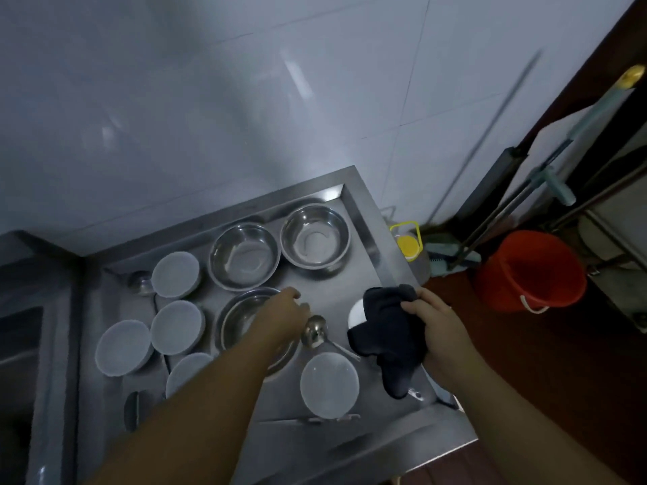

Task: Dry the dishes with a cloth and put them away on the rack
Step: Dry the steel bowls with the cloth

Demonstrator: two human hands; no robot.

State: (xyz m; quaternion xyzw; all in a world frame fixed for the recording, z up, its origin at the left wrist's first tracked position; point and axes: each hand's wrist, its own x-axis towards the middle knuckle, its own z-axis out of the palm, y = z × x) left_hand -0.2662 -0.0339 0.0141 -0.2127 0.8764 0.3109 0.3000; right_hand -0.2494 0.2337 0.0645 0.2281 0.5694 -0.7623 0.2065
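Both forearms are bare to the frame's edge; left hand [287,311] and right hand [439,329] apparently wear no gloves or jewellery.

We've got both forearms stretched fwd & down, bare. Our left hand [285,311] reaches out, back of hand up, fingers bent down at the tips; can't tell if it's gripping anything. Our right hand [437,327] is curled tight round a dark cloth [387,339], thumb on top.

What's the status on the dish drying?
Right hand grips dark cloth. Left hand reaching over steel bowl beside ladle. Nothing blocking.
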